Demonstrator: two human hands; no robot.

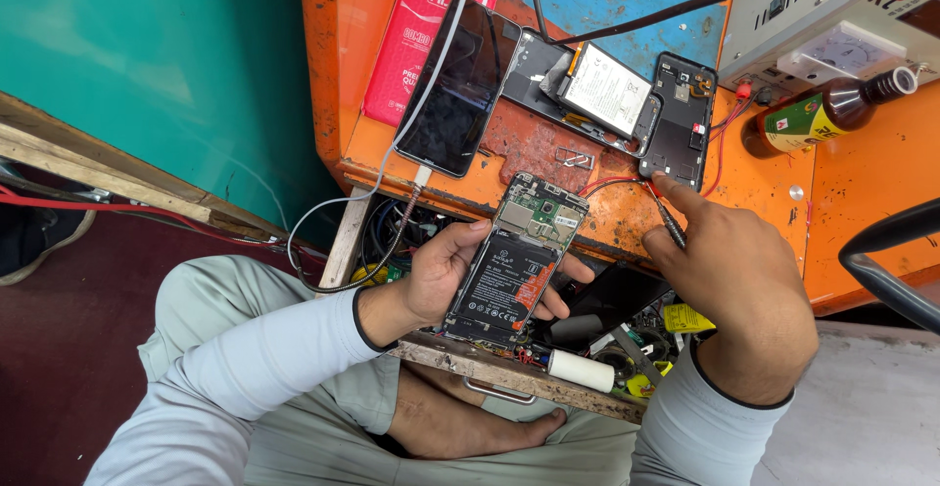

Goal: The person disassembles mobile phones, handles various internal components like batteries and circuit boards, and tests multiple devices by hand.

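My left hand grips an opened smartphone with its back cover off, showing a black battery and a green circuit board at its top. My right hand pinches a thin probe with red and black leads, its tip pointing toward the upper right of the phone but apart from it. The forefinger points at a black phone frame lying on the orange bench.
On the orange bench lie a dark phone with a white cable, a red packet, an open phone with a white battery, a brown bottle and a grey power supply. An open drawer holds tools.
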